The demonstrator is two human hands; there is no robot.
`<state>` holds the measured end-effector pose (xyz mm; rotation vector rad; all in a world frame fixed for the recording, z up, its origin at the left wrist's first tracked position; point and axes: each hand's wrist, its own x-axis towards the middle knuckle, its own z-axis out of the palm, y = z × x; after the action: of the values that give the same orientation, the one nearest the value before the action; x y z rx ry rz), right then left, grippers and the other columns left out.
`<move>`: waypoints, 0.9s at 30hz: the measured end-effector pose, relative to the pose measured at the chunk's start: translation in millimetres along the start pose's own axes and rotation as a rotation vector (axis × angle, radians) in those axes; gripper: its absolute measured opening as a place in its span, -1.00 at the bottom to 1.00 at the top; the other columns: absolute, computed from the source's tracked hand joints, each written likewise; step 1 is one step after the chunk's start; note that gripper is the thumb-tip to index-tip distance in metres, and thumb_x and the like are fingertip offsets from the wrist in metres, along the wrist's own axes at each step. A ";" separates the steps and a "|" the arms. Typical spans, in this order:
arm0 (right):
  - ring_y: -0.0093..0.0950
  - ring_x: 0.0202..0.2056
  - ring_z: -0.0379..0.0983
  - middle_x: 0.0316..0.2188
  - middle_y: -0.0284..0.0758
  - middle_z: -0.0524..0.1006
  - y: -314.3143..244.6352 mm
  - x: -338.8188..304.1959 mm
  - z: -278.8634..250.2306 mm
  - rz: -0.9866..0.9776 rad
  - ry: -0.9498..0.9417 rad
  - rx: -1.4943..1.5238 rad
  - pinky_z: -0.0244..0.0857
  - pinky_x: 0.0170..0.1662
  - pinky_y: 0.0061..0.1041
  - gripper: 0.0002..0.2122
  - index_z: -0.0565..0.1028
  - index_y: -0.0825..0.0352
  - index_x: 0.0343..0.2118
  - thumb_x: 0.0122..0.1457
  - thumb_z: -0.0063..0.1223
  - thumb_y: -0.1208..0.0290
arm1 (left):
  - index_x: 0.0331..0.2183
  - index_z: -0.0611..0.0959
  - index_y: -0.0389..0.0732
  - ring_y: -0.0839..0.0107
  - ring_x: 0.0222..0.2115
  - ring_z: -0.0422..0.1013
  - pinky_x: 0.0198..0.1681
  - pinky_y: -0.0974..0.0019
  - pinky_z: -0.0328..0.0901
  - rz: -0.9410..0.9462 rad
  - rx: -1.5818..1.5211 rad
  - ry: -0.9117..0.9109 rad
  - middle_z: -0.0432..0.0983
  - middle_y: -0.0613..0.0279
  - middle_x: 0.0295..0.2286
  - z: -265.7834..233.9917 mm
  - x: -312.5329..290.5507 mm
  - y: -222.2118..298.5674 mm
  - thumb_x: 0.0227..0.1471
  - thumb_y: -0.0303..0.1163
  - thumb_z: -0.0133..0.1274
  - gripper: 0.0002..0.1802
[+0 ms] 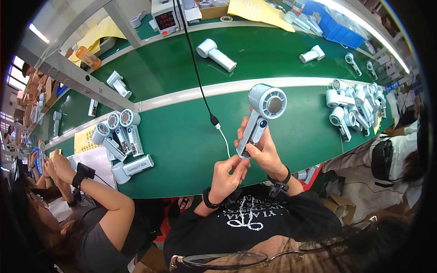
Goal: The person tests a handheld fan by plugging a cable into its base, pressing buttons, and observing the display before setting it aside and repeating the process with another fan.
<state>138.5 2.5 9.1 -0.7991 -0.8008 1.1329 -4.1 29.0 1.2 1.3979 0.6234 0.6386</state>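
Note:
A pale blue handheld fan [267, 101] is gripped by its handle in my right hand [267, 157], its round head up and tilted slightly left. My right thumb lies on the lower part of the handle, below a small dark round display. At the bottom end of the handle, my left hand [224, 178] pinches the end of a white cable [224, 139]. My fingers hide its plug, so whether it sits in the fan cannot be seen. Higher up, the white cable joins a black cable [196, 68] that hangs down from above.
Several fans [119, 132] stand together at the left; a large pile of fans [357, 107] lies at the right. More lie on the green belt [268, 54] beyond a pale rail [182, 95]. A power supply [165, 19] stands behind. A co-worker's arm [102, 193] reaches in at the left.

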 end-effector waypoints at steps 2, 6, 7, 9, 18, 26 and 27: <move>-0.50 -0.20 0.35 -0.17 -0.27 0.27 -1.6 -0.6 -0.4 -0.008 0.000 0.003 0.33 -0.14 -0.46 -0.46 -0.02 0.26 0.11 0.11 -0.03 0.55 | -0.49 0.55 -0.37 0.65 -0.78 0.25 -0.72 0.50 0.08 0.004 0.000 0.001 0.35 0.34 -0.78 1.8 -0.3 2.5 0.14 -0.49 -0.02 -0.80; -0.50 -0.20 0.35 -0.16 -0.27 0.27 -4.8 -4.2 -1.8 -0.012 0.012 0.013 0.33 -0.13 -0.45 -0.45 -0.01 0.27 0.11 0.11 -0.02 0.54 | -0.49 0.55 -0.37 0.64 -0.78 0.26 -0.72 0.50 0.09 0.020 0.015 -0.001 0.35 0.33 -0.78 6.3 -0.9 3.4 0.14 -0.49 -0.03 -0.80; -0.50 -0.20 0.35 -0.16 -0.27 0.27 -5.5 -5.0 -1.9 -0.014 0.012 0.014 0.33 -0.13 -0.45 -0.45 -0.01 0.27 0.11 0.11 -0.02 0.54 | -0.49 0.55 -0.37 0.64 -0.78 0.26 -0.72 0.50 0.09 0.022 0.017 -0.001 0.35 0.33 -0.78 7.1 -1.2 3.4 0.14 -0.49 -0.03 -0.80; -0.50 -0.20 0.36 -0.16 -0.27 0.27 -6.9 -6.8 -1.7 -0.011 0.015 0.012 0.33 -0.13 -0.45 -0.46 0.00 0.28 0.11 0.11 -0.02 0.53 | -0.49 0.55 -0.37 0.64 -0.77 0.26 -0.71 0.50 0.09 0.023 0.004 -0.002 0.35 0.33 -0.78 8.7 -2.3 3.5 0.14 -0.49 -0.02 -0.80; -0.47 -0.14 0.31 -0.06 -0.31 0.22 -10.1 -8.1 -5.8 0.010 0.080 0.032 0.37 -0.11 -0.34 -0.25 -0.14 0.27 0.27 0.07 0.03 0.52 | -0.50 0.55 -0.37 0.64 -0.76 0.26 -0.70 0.51 0.09 0.037 0.015 -0.008 0.35 0.34 -0.77 12.0 0.3 2.3 0.14 -0.50 -0.03 -0.80; -0.40 -0.12 0.34 -0.04 -0.26 0.25 -27.0 98.9 -81.9 -0.171 0.292 -0.563 0.34 -0.07 -0.35 -0.36 0.03 0.35 0.18 0.05 0.08 0.47 | -0.50 0.54 -0.39 0.64 -0.74 0.28 -0.68 0.55 0.16 -0.007 0.033 0.018 0.39 0.33 -0.73 0.5 -9.2 -5.1 0.15 -0.51 -0.04 -0.79; -0.32 -0.09 0.34 -0.05 -0.20 0.27 -27.7 127.4 -92.7 -0.312 0.188 -0.820 0.31 -0.05 -0.34 -0.34 0.05 0.38 0.17 0.01 0.10 0.48 | -0.50 0.54 -0.39 0.64 -0.74 0.28 -0.68 0.55 0.16 0.004 0.035 0.000 0.39 0.33 -0.73 5.1 -7.1 0.8 0.15 -0.51 -0.04 -0.79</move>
<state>259.9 106.6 5.3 -1.3720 -1.1981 0.4128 -5.2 20.5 2.5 1.4321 0.6349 0.6335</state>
